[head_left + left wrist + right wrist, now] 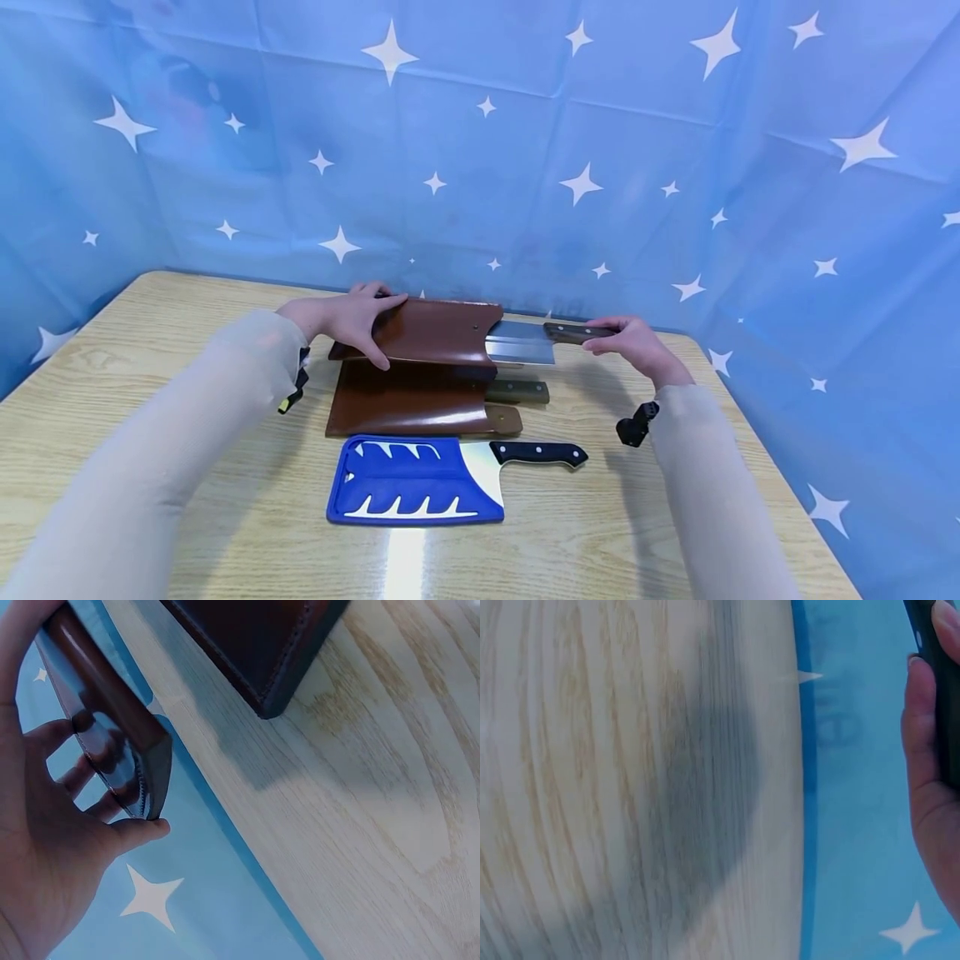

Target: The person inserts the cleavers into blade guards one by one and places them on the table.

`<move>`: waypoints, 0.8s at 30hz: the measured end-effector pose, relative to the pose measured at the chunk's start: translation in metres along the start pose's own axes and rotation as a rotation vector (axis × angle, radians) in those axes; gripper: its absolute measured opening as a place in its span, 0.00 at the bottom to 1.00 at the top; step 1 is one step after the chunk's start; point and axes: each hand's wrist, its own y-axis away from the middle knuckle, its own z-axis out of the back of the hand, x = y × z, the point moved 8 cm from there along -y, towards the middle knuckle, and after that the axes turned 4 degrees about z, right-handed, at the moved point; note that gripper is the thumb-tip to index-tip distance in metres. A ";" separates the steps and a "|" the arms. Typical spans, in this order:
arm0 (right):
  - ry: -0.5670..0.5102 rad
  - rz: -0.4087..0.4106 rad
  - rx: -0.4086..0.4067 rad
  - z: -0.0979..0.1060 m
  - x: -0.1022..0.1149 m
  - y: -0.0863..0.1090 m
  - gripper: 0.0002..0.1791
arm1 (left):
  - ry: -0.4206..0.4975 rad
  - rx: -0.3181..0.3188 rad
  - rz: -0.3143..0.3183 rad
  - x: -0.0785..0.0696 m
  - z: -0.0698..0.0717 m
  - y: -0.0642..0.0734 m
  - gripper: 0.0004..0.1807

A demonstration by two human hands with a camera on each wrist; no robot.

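My left hand point(348, 321) grips the closed end of a brown leather knife sheath point(442, 329), thumb along the near edge and fingers over the far one. In the left wrist view that sheath point(97, 712) is held up off the table at its corner. A cleaver point(528, 340) has its blade partly inside the sheath's right end, the rest of the steel showing. Its dark wooden handle point(568, 333) is pinched by my right hand point(637, 346). The right wrist view catches only part of that handle point(949, 697) with my fingers along it.
Just in front lies a second brown sheath point(408, 404) with a cleaver's handle point(517, 391) and a leather flap point(503, 419) sticking out. Nearer still, a black-handled cleaver point(536, 452) sits in a blue blade guard point(405, 483). A blue star-patterned curtain point(480, 150) hangs behind the wooden table point(570, 550).
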 end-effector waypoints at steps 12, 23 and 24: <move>0.001 0.036 0.027 -0.012 0.023 -0.006 0.32 | -0.012 -0.019 -0.019 -0.015 0.002 -0.005 0.62; -0.029 0.073 0.037 -0.020 0.036 -0.012 0.30 | 0.001 -0.014 -0.016 -0.023 0.001 -0.014 0.62; -0.030 0.073 0.035 -0.020 0.037 -0.012 0.30 | 0.000 -0.018 -0.020 -0.024 0.002 -0.015 0.62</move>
